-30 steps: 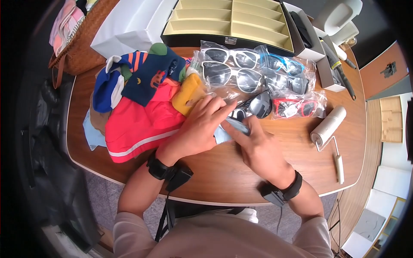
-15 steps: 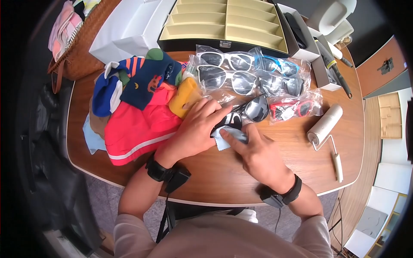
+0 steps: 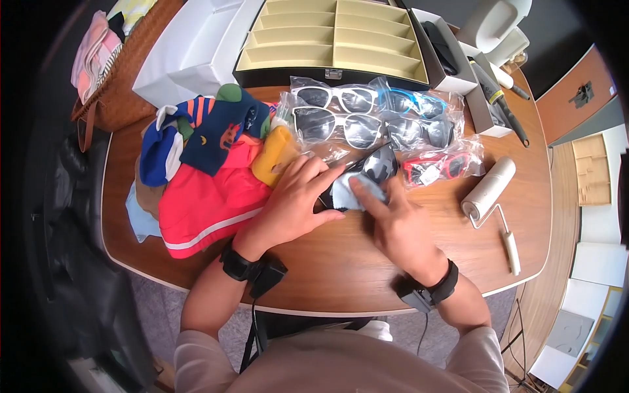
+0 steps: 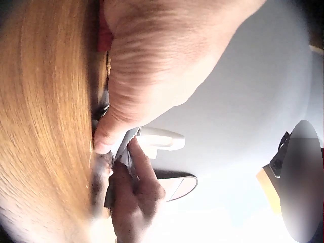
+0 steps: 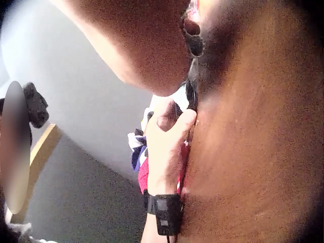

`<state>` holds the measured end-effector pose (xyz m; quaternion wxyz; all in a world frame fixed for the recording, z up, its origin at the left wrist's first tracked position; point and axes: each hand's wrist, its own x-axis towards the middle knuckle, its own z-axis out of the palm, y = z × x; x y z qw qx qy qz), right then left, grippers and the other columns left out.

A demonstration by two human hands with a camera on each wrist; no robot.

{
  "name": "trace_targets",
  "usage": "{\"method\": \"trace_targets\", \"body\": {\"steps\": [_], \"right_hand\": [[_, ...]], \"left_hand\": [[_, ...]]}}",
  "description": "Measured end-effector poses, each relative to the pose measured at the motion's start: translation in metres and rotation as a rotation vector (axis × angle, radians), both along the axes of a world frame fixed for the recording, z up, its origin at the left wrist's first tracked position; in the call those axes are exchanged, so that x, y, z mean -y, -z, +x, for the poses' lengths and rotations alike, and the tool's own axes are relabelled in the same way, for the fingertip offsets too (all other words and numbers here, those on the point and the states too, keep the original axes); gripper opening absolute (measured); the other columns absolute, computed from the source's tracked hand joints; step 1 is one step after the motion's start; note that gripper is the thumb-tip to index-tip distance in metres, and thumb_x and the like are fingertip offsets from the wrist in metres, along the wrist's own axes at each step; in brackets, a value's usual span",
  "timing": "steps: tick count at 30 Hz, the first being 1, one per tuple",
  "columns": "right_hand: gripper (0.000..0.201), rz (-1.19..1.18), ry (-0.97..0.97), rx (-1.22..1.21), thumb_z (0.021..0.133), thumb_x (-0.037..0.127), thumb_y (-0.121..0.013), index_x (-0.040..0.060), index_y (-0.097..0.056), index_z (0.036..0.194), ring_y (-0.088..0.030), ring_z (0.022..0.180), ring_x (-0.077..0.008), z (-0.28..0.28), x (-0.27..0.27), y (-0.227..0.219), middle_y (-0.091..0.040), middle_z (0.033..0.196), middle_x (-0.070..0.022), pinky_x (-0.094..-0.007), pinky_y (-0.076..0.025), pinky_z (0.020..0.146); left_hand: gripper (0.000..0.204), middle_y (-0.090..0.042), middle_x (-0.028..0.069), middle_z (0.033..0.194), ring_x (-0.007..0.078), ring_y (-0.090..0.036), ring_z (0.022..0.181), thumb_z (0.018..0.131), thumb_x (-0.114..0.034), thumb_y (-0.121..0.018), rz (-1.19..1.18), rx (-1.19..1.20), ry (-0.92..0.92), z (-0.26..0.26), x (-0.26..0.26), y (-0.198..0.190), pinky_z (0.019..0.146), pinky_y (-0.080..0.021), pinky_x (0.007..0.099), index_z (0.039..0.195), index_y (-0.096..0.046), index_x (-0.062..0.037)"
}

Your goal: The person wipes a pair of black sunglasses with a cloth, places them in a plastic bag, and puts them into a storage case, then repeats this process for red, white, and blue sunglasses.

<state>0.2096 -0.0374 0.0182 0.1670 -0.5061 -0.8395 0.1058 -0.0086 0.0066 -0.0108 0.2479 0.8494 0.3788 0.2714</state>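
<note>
A pair of black sunglasses lies on the table in front of the person, partly covered by a light-blue cloth. The left hand holds the glasses at their left end, thumb on the near side and fingers on the far side. With its index finger stretched over the cloth, the right hand presses it onto the near lens and grips the rest of it. In the left wrist view the left thumb is low by the tabletop, facing the right hand's fingers.
Bagged sunglasses lie just beyond the hands. Left of them is a pile of clothes and socks. A compartment case and a white box stand at the back. A lint roller lies on the right.
The cloth has shifted from the near edge of the glasses to lie spread over the near lens, the right index finger moving with it. The left hand has stayed at the glasses' left end.
</note>
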Motion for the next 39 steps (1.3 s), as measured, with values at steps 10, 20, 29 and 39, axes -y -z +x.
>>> {"method": "trace_targets", "body": {"steps": [10, 20, 29, 39], "right_hand": [[0.026, 0.224, 0.287, -0.382, 0.083, 0.002, -0.065, 0.0061, -0.063, 0.108, -0.058, 0.076, -0.032, 0.03, -0.023, -0.001, -0.053, 0.095, -0.0157, -0.0405, -0.049, 0.066], [0.016, 0.028, 0.429, -0.845, 0.093, 0.015, -0.067, -0.0008, -0.067, 0.097, -0.054, 0.071, -0.0107, 0.039, -0.028, 0.003, -0.06, 0.08, -0.0056, -0.0252, -0.044, 0.066], [0.015, -0.093, 0.522, -0.784, 0.097, 0.014, -0.061, -0.0005, -0.06, 0.1, -0.055, 0.061, -0.0095, 0.041, -0.026, 0.015, -0.064, 0.072, -0.0073, -0.028, -0.045, 0.055], [0.017, -0.195, 0.467, -0.595, 0.088, 0.012, -0.071, 0.0023, -0.063, 0.1, -0.069, 0.079, -0.0246, 0.031, -0.023, 0.009, -0.07, 0.089, -0.0151, -0.0322, -0.052, 0.07]], "left_hand": [[0.065, -0.047, 0.0112, 0.109, 0.0295, -0.047, 0.108, 0.067, -0.013, -0.082, -0.039, 0.015, 0.034, -0.004, 0.0, -0.003, 0.095, -0.04, 0.0373, 0.126, -0.054, -0.0055], [0.077, -0.045, 0.0129, 0.127, 0.0309, -0.044, 0.118, 0.066, -0.018, -0.086, -0.094, 0.072, 0.042, -0.001, 0.004, -0.015, 0.102, -0.038, 0.04, 0.132, -0.05, -0.005], [0.075, -0.047, 0.0125, 0.125, 0.0312, -0.043, 0.119, 0.071, -0.01, -0.076, -0.064, -0.047, 0.09, -0.005, 0.002, -0.009, 0.103, -0.037, 0.0396, 0.139, -0.045, -0.0049], [0.07, -0.047, 0.0118, 0.127, 0.0315, -0.042, 0.122, 0.073, -0.01, -0.076, -0.1, -0.042, 0.067, -0.004, 0.003, -0.012, 0.105, -0.035, 0.04, 0.137, -0.047, -0.0069]]}}
